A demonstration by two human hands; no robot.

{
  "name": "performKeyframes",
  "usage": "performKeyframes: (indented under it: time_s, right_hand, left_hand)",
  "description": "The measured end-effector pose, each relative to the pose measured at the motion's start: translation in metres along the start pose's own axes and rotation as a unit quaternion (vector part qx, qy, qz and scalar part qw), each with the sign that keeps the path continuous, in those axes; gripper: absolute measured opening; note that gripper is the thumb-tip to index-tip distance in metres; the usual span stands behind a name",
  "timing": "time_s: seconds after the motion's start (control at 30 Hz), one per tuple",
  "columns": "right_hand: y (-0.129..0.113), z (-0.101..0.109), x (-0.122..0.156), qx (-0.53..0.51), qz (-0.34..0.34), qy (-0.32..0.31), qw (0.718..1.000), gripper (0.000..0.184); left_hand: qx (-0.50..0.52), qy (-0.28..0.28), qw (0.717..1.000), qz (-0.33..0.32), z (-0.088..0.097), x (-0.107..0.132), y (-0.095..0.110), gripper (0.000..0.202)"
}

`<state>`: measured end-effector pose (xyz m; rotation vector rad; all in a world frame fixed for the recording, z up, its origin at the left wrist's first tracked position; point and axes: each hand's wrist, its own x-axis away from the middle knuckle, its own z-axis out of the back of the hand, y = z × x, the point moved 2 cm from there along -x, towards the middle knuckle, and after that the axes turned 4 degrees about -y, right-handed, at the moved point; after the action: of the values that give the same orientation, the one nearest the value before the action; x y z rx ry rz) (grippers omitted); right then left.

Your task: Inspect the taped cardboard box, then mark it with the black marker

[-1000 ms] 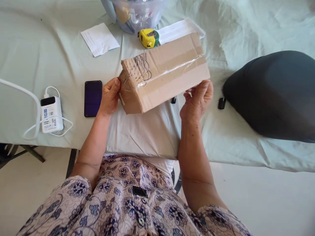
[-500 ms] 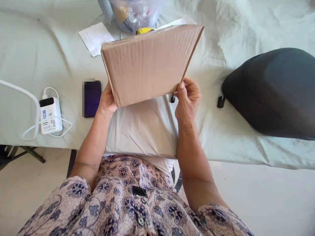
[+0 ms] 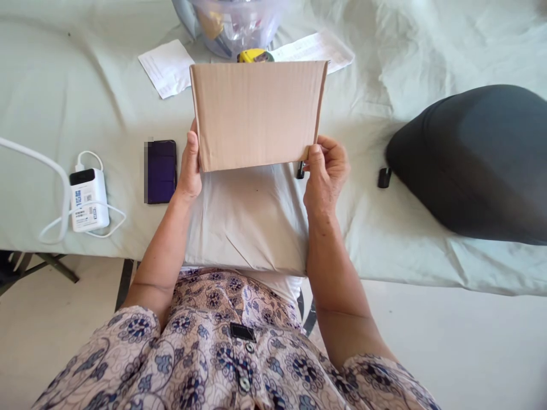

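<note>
Right of the phone point(image 3: 164, 172), the left hand point(image 3: 190, 171), thumb flat on its left side, holds the cardboard box point(image 3: 260, 117) over the table point(image 3: 252, 228), cloth stretching toward the near edge, broad face toward the person, longer side left-to-right, lower right corner pinched by the right hand point(image 3: 327, 171).

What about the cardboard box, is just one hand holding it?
No, the left hand and the right hand both hold the cardboard box, one at each side.
</note>
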<state>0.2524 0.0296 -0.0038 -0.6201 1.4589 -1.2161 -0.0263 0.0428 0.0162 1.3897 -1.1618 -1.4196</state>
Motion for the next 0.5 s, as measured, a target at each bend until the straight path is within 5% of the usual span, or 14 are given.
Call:
performKeyframes:
  time_s: [0.13,0.33,0.5]
  right_hand:
    - [0.001,-0.002,0.004,0.045,0.021,-0.012,0.999,0.047]
    - [-0.005,-0.01,0.014,0.197,0.084,-0.044,0.976,0.099]
    - [0.002,-0.024,0.022,0.257,0.091,-0.091,0.958,0.115]
  left_hand:
    - [-0.06,-0.033,0.998,-0.014,0.006,0.002,0.002,0.098]
    - [-0.114,-0.031,0.993,-0.017,0.0,0.007,0.0,0.1]
    - [-0.188,-0.012,0.982,-0.036,-0.01,0.012,-0.007,0.129]
